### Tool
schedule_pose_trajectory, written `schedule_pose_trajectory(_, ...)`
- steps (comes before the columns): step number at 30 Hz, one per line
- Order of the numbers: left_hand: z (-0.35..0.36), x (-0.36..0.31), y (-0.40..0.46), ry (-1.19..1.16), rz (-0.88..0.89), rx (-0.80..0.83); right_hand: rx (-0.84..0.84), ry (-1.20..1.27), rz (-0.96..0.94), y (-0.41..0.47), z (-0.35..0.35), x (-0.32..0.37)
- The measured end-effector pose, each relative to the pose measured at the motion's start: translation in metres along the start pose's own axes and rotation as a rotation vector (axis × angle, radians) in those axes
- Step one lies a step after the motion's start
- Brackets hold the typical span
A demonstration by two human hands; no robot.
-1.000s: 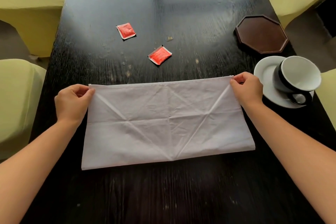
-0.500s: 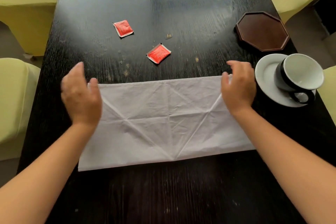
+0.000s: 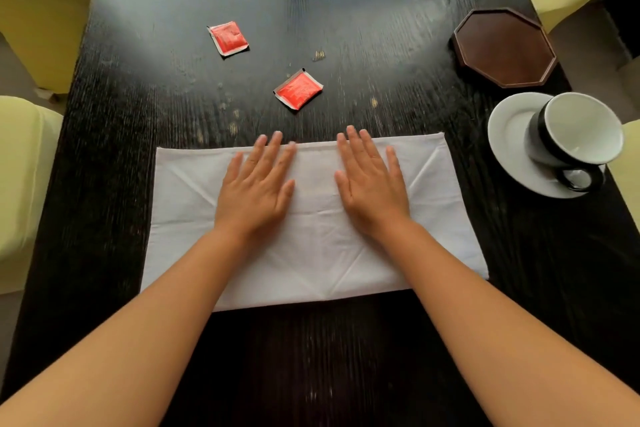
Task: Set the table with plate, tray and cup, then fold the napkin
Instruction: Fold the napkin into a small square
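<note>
A white napkin (image 3: 440,218), folded into a wide rectangle with diagonal creases, lies flat on the dark wooden table (image 3: 346,357). My left hand (image 3: 256,184) and my right hand (image 3: 372,184) rest palm down on its middle, side by side, fingers spread and reaching its far edge. Neither hand holds anything. At the right a black cup with a white inside (image 3: 575,135) sits tilted on a white plate (image 3: 509,135). Behind them lies a dark brown octagonal tray (image 3: 504,47).
Two red sachets (image 3: 228,38) (image 3: 298,89) lie on the table beyond the napkin, with small crumbs nearby. Pale yellow chairs (image 3: 20,184) stand along both sides of the table.
Both hands let go of the napkin's far corners, moved inward to its middle and now lie flat on it. The napkin stays in place.
</note>
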State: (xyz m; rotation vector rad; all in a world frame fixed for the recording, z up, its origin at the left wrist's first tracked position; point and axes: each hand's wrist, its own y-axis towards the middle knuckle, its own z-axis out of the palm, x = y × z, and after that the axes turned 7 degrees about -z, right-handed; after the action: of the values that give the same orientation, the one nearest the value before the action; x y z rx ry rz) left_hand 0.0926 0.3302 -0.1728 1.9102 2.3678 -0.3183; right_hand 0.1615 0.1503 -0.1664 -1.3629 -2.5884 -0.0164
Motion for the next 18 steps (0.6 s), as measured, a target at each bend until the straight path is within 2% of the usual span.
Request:
schedule_pose_trajectory(6, -0.011, 0.066, -0.017, -0.024, -0.186, -0.032, -0.026, -0.039, 0.170, -0.017, -0.012, -0.062)
schedule_pose_trajectory(10, -0.015, 0.102, -0.028, -0.011, -0.249, -0.049, -0.024, -0.105, 0.188, -0.029, -0.016, -0.091)
schedule_pose_trajectory(15, -0.019, 0.100, -0.027, 0.023, -0.319, 0.000, 0.082, -0.094, 0.278, -0.025, -0.028, -0.088)
schedule_pose_trajectory(18, -0.026, 0.074, -0.038, -0.003, -0.359, -0.112, -0.016, -0.079, 0.246, -0.047, -0.031, -0.055)
